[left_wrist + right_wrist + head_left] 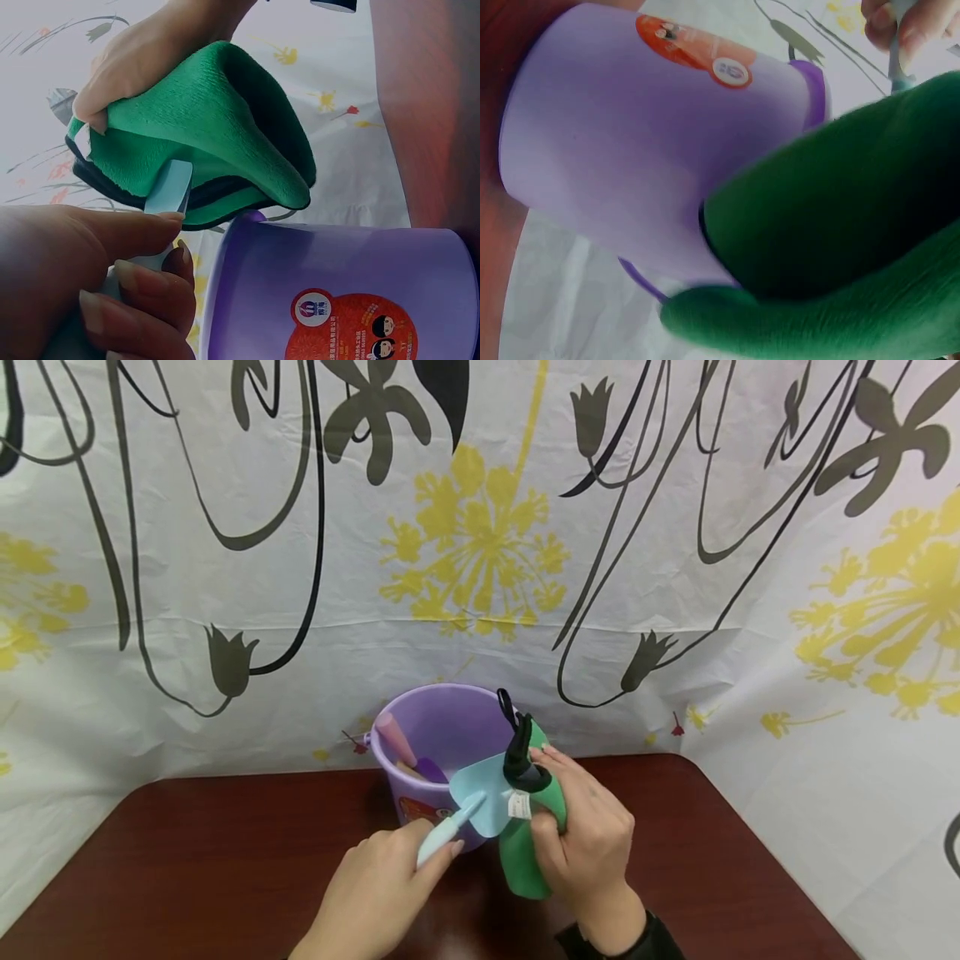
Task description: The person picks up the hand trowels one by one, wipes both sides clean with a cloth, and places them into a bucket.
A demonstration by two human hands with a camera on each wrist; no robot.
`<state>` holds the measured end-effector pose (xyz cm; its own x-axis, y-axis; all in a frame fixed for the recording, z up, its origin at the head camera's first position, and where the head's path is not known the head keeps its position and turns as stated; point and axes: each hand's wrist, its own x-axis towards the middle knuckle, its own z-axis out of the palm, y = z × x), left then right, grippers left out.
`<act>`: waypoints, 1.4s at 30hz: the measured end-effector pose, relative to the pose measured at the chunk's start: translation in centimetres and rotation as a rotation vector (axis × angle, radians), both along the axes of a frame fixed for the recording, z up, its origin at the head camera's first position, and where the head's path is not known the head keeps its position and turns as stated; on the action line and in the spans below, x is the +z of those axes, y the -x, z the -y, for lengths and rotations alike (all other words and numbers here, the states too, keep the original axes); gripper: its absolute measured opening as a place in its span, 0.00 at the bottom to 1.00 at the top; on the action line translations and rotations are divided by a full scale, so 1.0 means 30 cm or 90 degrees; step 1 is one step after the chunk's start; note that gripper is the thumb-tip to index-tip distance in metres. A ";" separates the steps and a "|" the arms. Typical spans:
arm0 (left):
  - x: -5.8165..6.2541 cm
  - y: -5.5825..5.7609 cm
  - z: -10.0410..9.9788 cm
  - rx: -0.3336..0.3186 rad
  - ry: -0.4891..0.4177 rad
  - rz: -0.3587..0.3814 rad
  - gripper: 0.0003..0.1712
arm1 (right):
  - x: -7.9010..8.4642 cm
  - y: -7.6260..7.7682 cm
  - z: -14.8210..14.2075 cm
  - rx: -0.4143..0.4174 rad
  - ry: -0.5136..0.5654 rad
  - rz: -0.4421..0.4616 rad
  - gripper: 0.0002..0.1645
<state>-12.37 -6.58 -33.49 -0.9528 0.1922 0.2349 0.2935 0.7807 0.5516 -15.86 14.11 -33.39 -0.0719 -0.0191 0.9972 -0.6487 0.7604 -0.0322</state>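
My left hand [378,881] grips the handle of a light blue toy shovel [491,781], its blade pointing up and away. My right hand [588,835] pinches a green plush pouch [522,860] with black trim, a white tag and a black loop on top. In the left wrist view the pouch [187,112] gapes on one side, and the shovel [171,184] lies right against its green cloth. Just behind both hands stands a purple bucket [465,727], partly hidden by the shovel and pouch.
Inside the bucket lean a pink-handled tool [395,737] and a purple piece [431,769]. A red label [352,330] is on the bucket's front. The dark red-brown table [262,852] ends at a white patterned cloth [360,568] hanging behind it.
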 end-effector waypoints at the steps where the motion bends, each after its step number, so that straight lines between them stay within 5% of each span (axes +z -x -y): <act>1: 0.000 0.000 0.001 0.001 -0.003 0.002 0.21 | -0.003 0.000 0.002 0.005 -0.010 0.001 0.24; 26: -0.020 0.010 0.002 0.006 0.031 -0.023 0.14 | -0.054 -0.040 0.113 0.049 -0.146 -0.011 0.20; 33: -0.027 0.018 0.014 -0.005 0.029 -0.043 0.11 | -0.059 -0.057 0.162 0.092 -0.206 -0.078 0.23; 42: -0.016 0.011 0.005 -0.012 0.005 -0.037 0.11 | -0.049 -0.054 0.143 0.116 -0.196 -0.103 0.24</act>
